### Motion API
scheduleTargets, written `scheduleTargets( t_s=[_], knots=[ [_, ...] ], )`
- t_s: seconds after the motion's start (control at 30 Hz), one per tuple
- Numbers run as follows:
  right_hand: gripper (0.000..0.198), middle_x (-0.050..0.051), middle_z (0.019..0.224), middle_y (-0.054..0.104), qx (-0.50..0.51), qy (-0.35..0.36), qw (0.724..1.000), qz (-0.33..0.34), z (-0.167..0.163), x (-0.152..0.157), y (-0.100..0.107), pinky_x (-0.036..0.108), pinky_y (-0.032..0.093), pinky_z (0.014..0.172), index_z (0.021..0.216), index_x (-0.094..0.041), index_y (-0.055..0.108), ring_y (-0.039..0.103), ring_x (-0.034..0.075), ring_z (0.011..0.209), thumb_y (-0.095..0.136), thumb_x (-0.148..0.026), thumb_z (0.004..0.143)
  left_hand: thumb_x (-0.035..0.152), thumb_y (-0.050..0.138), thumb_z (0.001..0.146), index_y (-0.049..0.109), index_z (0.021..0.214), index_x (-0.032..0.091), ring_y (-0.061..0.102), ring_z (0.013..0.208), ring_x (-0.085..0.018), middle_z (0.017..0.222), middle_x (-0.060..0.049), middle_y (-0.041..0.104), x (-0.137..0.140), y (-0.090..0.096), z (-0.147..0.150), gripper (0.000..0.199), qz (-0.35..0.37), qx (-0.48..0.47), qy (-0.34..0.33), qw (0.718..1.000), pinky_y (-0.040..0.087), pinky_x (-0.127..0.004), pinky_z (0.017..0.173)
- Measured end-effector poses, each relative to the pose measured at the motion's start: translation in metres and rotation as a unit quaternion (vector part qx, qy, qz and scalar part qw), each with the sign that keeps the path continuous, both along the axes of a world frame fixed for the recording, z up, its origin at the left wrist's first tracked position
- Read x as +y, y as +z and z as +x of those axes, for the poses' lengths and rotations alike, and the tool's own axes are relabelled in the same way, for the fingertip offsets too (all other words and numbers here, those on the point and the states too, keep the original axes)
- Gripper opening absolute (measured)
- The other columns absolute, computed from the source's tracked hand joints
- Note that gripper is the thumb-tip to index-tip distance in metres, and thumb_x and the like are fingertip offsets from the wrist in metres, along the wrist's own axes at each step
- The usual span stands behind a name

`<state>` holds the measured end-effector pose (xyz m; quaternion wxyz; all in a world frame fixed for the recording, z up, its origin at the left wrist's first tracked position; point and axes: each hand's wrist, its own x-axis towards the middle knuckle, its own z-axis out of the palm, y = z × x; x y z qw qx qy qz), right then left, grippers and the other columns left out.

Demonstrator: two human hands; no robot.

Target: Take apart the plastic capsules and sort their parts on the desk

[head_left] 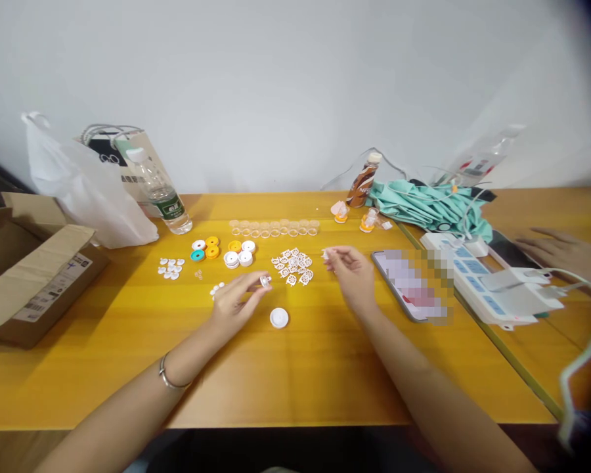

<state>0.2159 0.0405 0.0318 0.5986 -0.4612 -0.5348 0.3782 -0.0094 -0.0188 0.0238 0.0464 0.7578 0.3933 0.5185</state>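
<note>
My left hand (236, 301) pinches a small round white plastic part (264, 281) between thumb and fingers, above the table. Between my hands, nearer the front edge, lies a round white cap (279, 318). My right hand (349, 272) is closed at the fingertips on a small white plastic piece (326, 254), partly covered by the fingers. Just left of it lies a pile of flat white spoked pieces (293, 265). White, orange and teal round caps (231, 259) sit in two groups beyond my left hand. Small white discs (171, 268) lie farther left.
A row of clear cups (274, 228) stands at the back. A cardboard box (39, 276), white plastic bag (88, 190) and water bottle (170, 207) are left. A phone (398, 289), power strip (477, 279), teal umbrella (423, 203) and brown bottle (363, 180) are right. Another person's hand (554, 253) rests beyond.
</note>
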Motion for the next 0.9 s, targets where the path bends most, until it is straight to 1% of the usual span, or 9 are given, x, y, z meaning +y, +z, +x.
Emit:
scheduleTargets(
  t_s=[0.1,0.2,0.33,0.47,0.6,0.67,0.73,0.83,0.9],
  knots=[
    [0.026,0.004,0.078,0.067,-0.035,-0.018,0.999,0.004,0.005,0.009,-0.004,0.027,0.048,0.061,0.085,-0.018,0.065,0.059,0.014,0.067,0.061,-0.041,0.074,0.018,0.058,0.082,0.058,0.109,0.017,0.065,0.069,-0.010,0.090,-0.006,0.069,0.000,-0.003,0.001,0.027,0.014,0.029,-0.040,0.999,0.054,-0.020,0.068],
    [0.022,0.005,0.083,0.069,-0.143,0.044,0.989,0.004,-0.005,0.007,-0.016,0.030,0.048,0.066,0.086,-0.019,0.068,0.061,0.016,0.072,0.059,-0.036,0.075,0.017,0.059,0.081,0.056,0.113,0.017,0.065,0.072,-0.010,0.094,-0.007,0.068,-0.001,-0.004,0.002,0.032,0.022,0.050,-0.055,0.997,0.053,-0.021,0.071],
    [0.021,0.004,0.075,0.068,-0.239,0.078,0.968,0.010,-0.021,0.006,-0.031,0.028,0.047,0.060,0.089,-0.020,0.068,0.058,0.015,0.063,0.056,-0.033,0.076,0.019,0.058,0.082,0.056,0.114,0.018,0.065,0.071,-0.010,0.095,-0.007,0.068,0.000,-0.005,0.003,0.032,0.011,0.041,-0.052,0.998,0.054,-0.021,0.070],
    [0.022,0.002,0.070,0.065,-0.252,0.082,0.964,0.011,-0.024,0.014,-0.036,0.025,0.045,0.057,0.087,-0.019,0.067,0.056,0.013,0.060,0.055,-0.034,0.077,0.021,0.056,0.083,0.057,0.113,0.018,0.065,0.071,-0.011,0.094,-0.007,0.068,0.002,-0.007,0.004,0.029,-0.012,0.030,-0.046,0.998,0.054,-0.022,0.070],
    [0.027,0.001,0.066,0.062,-0.235,0.068,0.970,0.011,-0.022,0.017,-0.032,0.025,0.044,0.057,0.089,-0.018,0.066,0.055,0.013,0.060,0.060,-0.040,0.074,0.023,0.057,0.083,0.058,0.110,0.018,0.064,0.070,-0.011,0.091,-0.006,0.068,0.002,-0.009,0.006,0.027,-0.035,0.016,-0.044,0.998,0.054,-0.023,0.067],
    [0.029,0.002,0.068,0.061,-0.229,0.069,0.970,0.034,-0.023,0.011,-0.027,0.027,0.045,0.059,0.091,-0.018,0.065,0.055,0.014,0.061,0.061,-0.041,0.074,0.024,0.059,0.082,0.060,0.106,0.017,0.065,0.073,-0.012,0.091,-0.006,0.068,0.001,-0.008,0.008,0.025,-0.059,-0.004,-0.042,0.997,0.054,-0.024,0.067],
    [0.030,0.003,0.074,0.062,-0.225,0.103,0.966,0.080,-0.026,0.000,-0.021,0.028,0.047,0.064,0.096,-0.019,0.063,0.057,0.015,0.067,0.063,-0.040,0.074,0.027,0.061,0.080,0.062,0.100,0.016,0.065,0.075,-0.013,0.090,-0.007,0.069,0.000,-0.007,0.010,0.023,-0.096,-0.039,-0.037,0.994,0.055,-0.023,0.066],
    [0.040,0.006,0.092,0.064,-0.235,0.179,0.942,0.160,-0.033,-0.022,-0.013,0.032,0.049,0.077,0.109,-0.023,0.057,0.059,0.018,0.083,0.066,-0.037,0.073,0.030,0.063,0.078,0.064,0.090,0.015,0.065,0.073,-0.013,0.083,-0.006,0.069,-0.002,-0.004,0.014,0.020,-0.164,-0.099,-0.016,0.981,0.054,-0.021,0.062],
    [0.038,0.006,0.098,0.064,-0.250,0.192,0.929,0.195,-0.038,-0.034,-0.011,0.033,0.048,0.082,0.112,-0.024,0.055,0.060,0.018,0.089,0.063,-0.035,0.077,0.031,0.062,0.078,0.065,0.087,0.014,0.065,0.071,-0.013,0.079,-0.005,0.069,-0.002,-0.003,0.016,0.019,-0.208,-0.125,-0.019,0.970,0.054,-0.021,0.061]
  ],
)
